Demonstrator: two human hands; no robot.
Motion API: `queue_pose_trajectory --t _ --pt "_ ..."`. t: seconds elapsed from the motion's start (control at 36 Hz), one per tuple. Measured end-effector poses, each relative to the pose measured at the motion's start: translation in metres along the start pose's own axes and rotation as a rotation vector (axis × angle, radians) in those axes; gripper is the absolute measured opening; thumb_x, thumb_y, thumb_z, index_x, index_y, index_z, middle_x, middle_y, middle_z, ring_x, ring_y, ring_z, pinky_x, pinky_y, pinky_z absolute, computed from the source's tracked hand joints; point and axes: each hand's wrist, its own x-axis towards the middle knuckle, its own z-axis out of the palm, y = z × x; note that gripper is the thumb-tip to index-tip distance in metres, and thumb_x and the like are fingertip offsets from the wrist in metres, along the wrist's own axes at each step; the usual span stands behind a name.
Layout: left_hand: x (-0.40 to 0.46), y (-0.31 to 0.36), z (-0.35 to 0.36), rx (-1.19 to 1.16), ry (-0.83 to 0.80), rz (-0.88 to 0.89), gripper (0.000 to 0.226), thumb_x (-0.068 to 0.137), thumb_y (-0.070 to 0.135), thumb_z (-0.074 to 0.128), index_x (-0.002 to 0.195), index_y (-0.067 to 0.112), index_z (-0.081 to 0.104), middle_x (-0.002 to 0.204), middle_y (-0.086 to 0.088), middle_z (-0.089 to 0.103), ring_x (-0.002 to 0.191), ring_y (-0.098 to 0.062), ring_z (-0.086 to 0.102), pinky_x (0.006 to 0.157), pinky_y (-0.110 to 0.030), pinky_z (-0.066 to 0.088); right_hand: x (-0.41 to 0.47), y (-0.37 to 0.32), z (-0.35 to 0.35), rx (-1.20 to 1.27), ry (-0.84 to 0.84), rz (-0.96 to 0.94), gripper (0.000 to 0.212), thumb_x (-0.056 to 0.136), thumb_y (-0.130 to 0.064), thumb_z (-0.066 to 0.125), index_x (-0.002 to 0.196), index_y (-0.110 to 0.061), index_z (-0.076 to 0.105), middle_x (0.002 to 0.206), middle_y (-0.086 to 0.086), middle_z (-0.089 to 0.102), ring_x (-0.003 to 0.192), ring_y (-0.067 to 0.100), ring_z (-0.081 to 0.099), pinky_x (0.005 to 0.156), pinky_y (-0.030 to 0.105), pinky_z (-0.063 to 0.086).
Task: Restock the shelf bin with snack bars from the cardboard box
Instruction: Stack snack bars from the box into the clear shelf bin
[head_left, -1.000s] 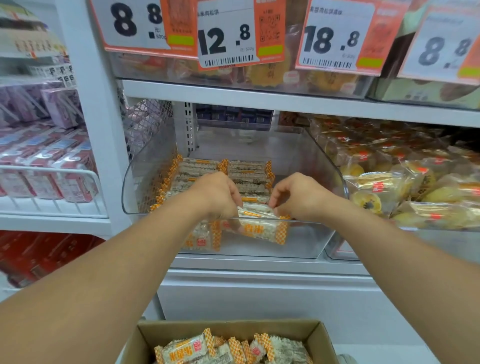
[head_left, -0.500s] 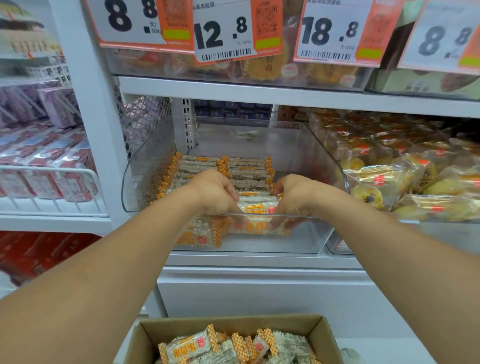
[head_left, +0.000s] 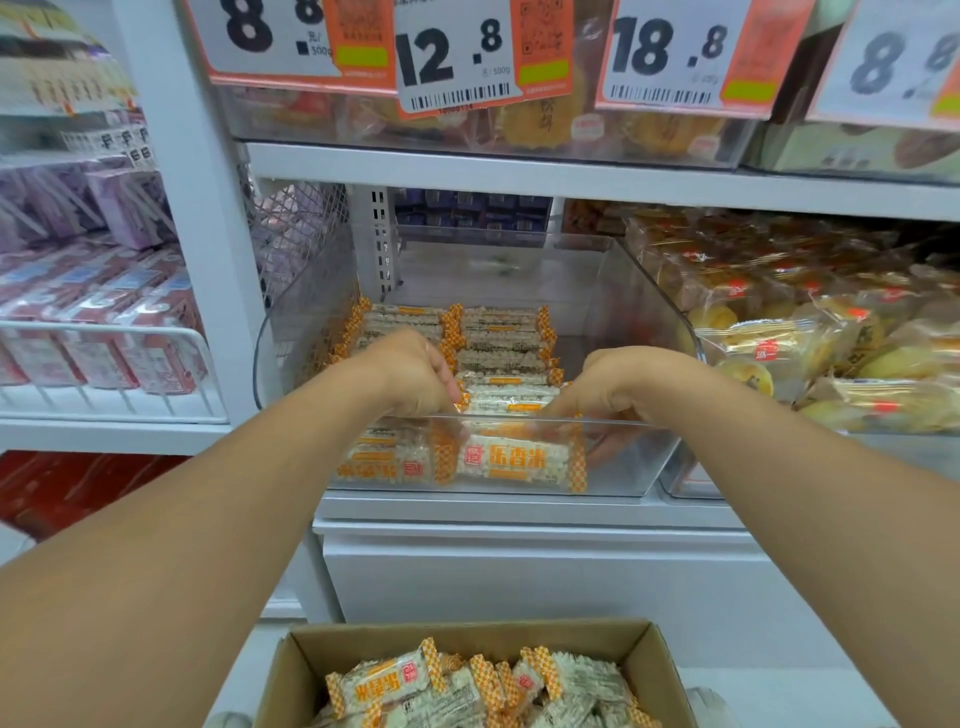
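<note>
A clear plastic shelf bin (head_left: 660, 322) holds rows of white snack bars (head_left: 498, 343) with orange checkered ends. Both hands reach over its front wall. My left hand (head_left: 410, 371) and my right hand (head_left: 618, 384) have their fingers curled down onto the ends of a front-row snack bar (head_left: 511, 400). Another bar (head_left: 519, 460) with orange print lies flat behind the front wall. Fingertips are partly hidden behind the wall. The open cardboard box (head_left: 649, 654) with several more bars (head_left: 395, 680) sits below at the bottom of the view.
Yellow wrapped cakes (head_left: 779, 343) fill the bin to the right. Pink and purple packs (head_left: 93, 332) stand on the wire shelf to the left. Price tags (head_left: 457, 57) hang from the shelf above. A white shelf base (head_left: 519, 561) lies between bin and box.
Both hands have sunk lower into the bin front with the bar they hold. A bar that stood tilted at the front wall now lies flat there.
</note>
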Motion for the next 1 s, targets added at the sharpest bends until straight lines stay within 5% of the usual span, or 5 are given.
queue_pose_trajectory --t 0.17,0.31,0.61,0.75,1.0 --pt "0.0 0.0 0.0 -0.064 -0.052 -0.062 0.043 0.062 0.004 0.094 0.098 0.004 0.072 0.059 -0.008 0.071 0.044 -0.016 0.063 0.047 -0.026 0.057 -0.003 -0.001 0.004 -0.116 -0.108 0.022 0.038 0.071 -0.02 0.092 0.088 -0.006 0.06 0.131 0.013 0.064 0.085 0.017 0.075 0.066 0.023 0.061" --pt "0.002 0.0 0.001 -0.087 -0.047 -0.057 0.041 0.063 0.002 0.093 0.097 0.005 0.071 0.057 -0.008 0.07 0.042 -0.016 0.063 0.045 -0.025 0.055 -0.001 -0.005 0.008 -0.142 0.002 -0.072 0.049 0.07 -0.01 0.092 0.098 -0.002 0.053 0.085 0.006 0.065 0.068 0.019 0.075 0.062 0.026 0.062" --pt "0.001 -0.003 0.004 -0.063 -0.019 -0.01 0.034 0.062 0.005 0.095 0.081 0.006 0.067 0.055 -0.01 0.066 0.046 -0.022 0.06 0.048 -0.028 0.053 0.0 -0.007 0.009 -0.265 0.027 -0.114 0.069 0.066 -0.017 0.094 0.118 -0.005 0.05 0.11 0.008 0.057 0.093 0.03 0.071 0.08 0.045 0.062" --pt "-0.005 -0.001 0.002 0.07 -0.027 -0.011 0.035 0.064 0.029 0.095 0.076 0.001 0.078 0.056 -0.008 0.067 0.044 -0.018 0.053 0.046 -0.022 0.043 -0.005 -0.005 0.011 -0.293 -0.034 -0.038 0.049 0.072 -0.02 0.092 0.102 -0.006 0.055 0.138 0.011 0.051 0.078 0.026 0.07 0.056 0.032 0.061" --pt "-0.005 0.0 0.002 0.013 -0.078 -0.024 0.043 0.061 0.025 0.097 0.086 -0.005 0.078 0.06 -0.012 0.068 0.042 -0.017 0.052 0.041 -0.022 0.045 0.001 -0.006 0.013 -0.178 0.037 -0.137 0.033 0.068 -0.011 0.092 0.084 -0.003 0.063 0.077 0.01 0.076 0.071 0.022 0.076 0.057 0.027 0.061"
